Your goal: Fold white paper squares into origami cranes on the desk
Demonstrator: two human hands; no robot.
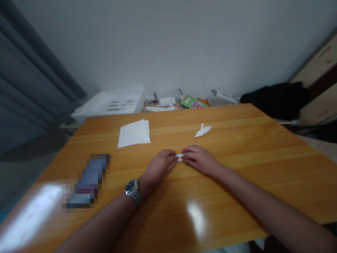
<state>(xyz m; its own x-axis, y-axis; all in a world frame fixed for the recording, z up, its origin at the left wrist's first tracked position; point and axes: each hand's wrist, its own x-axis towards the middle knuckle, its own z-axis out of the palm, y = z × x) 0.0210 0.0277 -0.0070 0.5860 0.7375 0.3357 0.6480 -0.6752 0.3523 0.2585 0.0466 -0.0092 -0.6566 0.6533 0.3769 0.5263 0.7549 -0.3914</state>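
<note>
A small folded piece of white paper (180, 156) is pinched between my two hands, low over the middle of the wooden table. My left hand (159, 165), with a metal watch (133, 190) on its wrist, grips the paper's left end between thumb and fingers. At the other end, my right hand (200, 160) is closed on the paper in the same way. Fingers cover much of it, so its full shape is hidden. Beyond my right hand sits a white folded paper bird (203, 131).
Left of centre lies a stack of white paper sheets (133, 134). A pixelated, phone-like object (89, 181) rests at the left on the table (237, 140). Past the far edge are a white tray (116, 102), a green booklet (193, 102) and dark cloth (273, 100).
</note>
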